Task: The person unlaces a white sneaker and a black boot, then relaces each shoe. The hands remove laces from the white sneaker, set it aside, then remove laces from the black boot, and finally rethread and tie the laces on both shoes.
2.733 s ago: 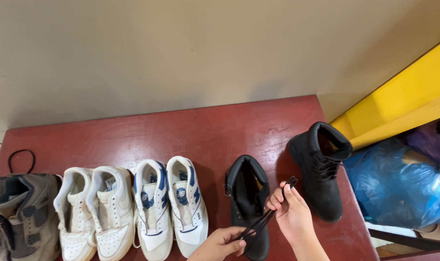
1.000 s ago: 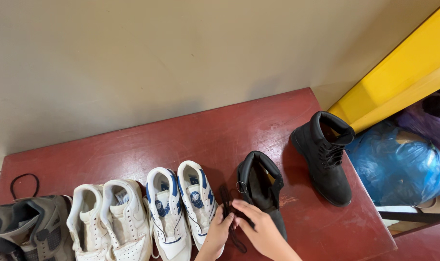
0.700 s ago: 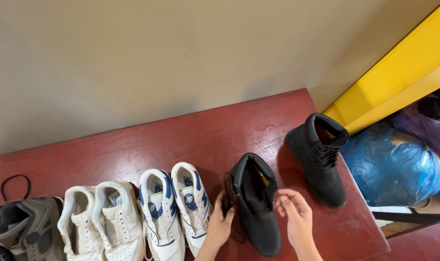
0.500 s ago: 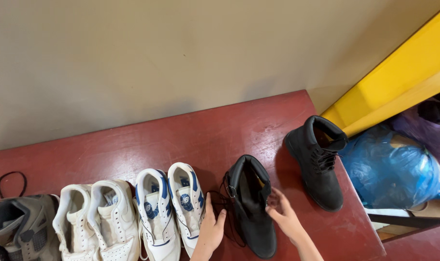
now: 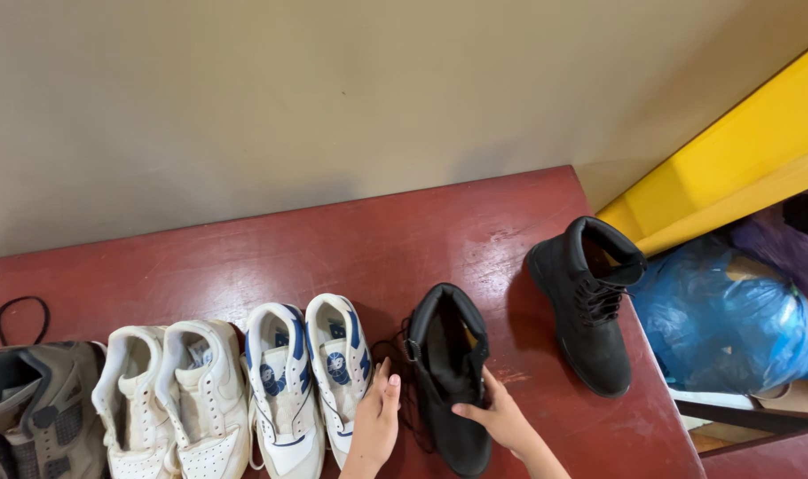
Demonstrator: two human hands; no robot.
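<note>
- An unlaced black boot [image 5: 450, 372] is standing on the dark red table [image 5: 333, 239], toe pointing toward the person, in the row just right of the sneakers.
- The right hand [image 5: 499, 417] is resting against the boot's right side, thumb lying across the front of the upper and fingers curled on the side; it is gripping the boot loosely.
- The left hand [image 5: 379, 417] is lying flat with fingers straight and together, just left of the boot, clamped on nothing.
- A loose black lace [image 5: 393, 355] is lying in loops on the table between the left hand's fingertips and the boot; whether the fingers are touching it is hard to tell.
- Touching the left hand's other side is a pair of white and blue sneakers [image 5: 306, 377], and beside those a pair of plain white sneakers [image 5: 164, 399].
- At the far left a grey high-top shoe [image 5: 27, 408] is sitting at the table's edge, with a black cord loop [image 5: 18, 310] lying just behind it.
- A second black boot [image 5: 590, 302], laced, is standing well apart to the right, near the table's right edge.
- Beyond that edge a blue plastic bag [image 5: 723, 319] is lying below a yellow board [image 5: 741, 160].
</note>
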